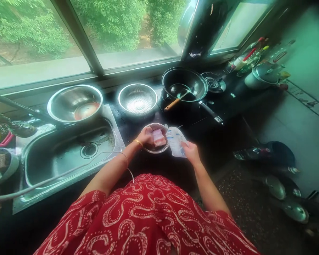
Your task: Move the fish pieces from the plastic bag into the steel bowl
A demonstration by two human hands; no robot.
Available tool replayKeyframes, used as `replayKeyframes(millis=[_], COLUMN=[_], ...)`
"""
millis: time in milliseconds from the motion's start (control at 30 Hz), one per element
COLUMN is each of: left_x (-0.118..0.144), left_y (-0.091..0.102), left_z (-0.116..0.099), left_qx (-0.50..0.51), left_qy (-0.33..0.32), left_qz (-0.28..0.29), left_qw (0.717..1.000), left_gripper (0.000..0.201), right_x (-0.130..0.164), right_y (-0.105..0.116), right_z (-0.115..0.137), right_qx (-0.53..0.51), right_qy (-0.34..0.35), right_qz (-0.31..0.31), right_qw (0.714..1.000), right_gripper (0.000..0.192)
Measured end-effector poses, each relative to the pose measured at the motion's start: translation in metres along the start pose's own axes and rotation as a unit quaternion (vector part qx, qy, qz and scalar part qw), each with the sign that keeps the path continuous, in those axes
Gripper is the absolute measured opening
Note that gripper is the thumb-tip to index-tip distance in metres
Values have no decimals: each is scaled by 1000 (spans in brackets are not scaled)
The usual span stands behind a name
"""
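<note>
My left hand (145, 136) reaches over the left rim of a small metal bowl (163, 150) at the counter's front edge. Its fingers are closed at the near end of a pale pink slab of raw meat (158, 137), which lies over the bowl. My right hand (191, 152) grips a white printed plastic packet (176, 141) by its lower right side. The packet's upper left corner is close to the bowl's right rim. What the packet holds cannot be seen.
A steel sink (55, 156) lies left, crossed by a pale cable (77, 166). Behind stand a large steel bowl (61, 102), a mesh strainer (123, 99) and a black wok (172, 79) with a wooden-handled spatula (172, 105). The wok's handle (211, 112) juts forward. Bottles and a pot (257, 78) stand right.
</note>
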State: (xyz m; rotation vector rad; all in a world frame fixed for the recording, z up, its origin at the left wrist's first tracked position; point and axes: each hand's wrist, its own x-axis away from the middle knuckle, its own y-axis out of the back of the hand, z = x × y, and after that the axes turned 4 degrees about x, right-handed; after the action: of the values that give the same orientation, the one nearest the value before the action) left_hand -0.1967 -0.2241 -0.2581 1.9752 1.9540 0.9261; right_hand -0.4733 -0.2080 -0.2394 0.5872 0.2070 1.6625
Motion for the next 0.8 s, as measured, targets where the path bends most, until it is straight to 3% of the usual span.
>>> replayKeyframes(millis=[100, 167, 233, 300, 367, 433, 533, 600, 700, 800], left_x=[8, 12, 12, 7, -1, -10, -22, -28, -33, -29], left_y=[-5, -18, -36, -52, -61, -61, -44, -29, -14, -14], left_z=[-6, -10, -14, -17, -18, -17, -11, -6, 2, 7], left_qx=[-131, -255, -334, -363, -356, -294, -85, 18, -43, -189], left_qy=[-40, -108, -163, -168, -147, -131, -77, -31, -25, -138], left_qz=[-51, -50, 24, 97, 104, 78, 42, 43, 11, -13], left_qw=[989, 960, 928, 911, 917, 943, 993, 998, 999, 972], left_gripper=[66, 65, 55, 40, 32, 29, 37, 37, 41, 49], right_x=[-1, -1, 0, 3, 5, 8, 9, 9, 6, 2], right_y=[-1, -1, 0, 1, 4, 7, 10, 11, 8, 4], right_z=[-8, -11, -12, -11, -9, -9, -11, -12, -10, -2], right_qx=[-4, -6, -6, -7, -14, -23, -27, -26, -19, -7], right_qy=[7, 5, 0, -4, -4, -4, -2, 3, 9, 19], right_qz=[-2, -3, -5, -7, -8, -9, -15, -16, -6, 8], right_qw=[1000, 1000, 1000, 1000, 1000, 1000, 1000, 1000, 1000, 1000], right_gripper=[53, 52, 52, 53, 54, 55, 58, 59, 59, 56])
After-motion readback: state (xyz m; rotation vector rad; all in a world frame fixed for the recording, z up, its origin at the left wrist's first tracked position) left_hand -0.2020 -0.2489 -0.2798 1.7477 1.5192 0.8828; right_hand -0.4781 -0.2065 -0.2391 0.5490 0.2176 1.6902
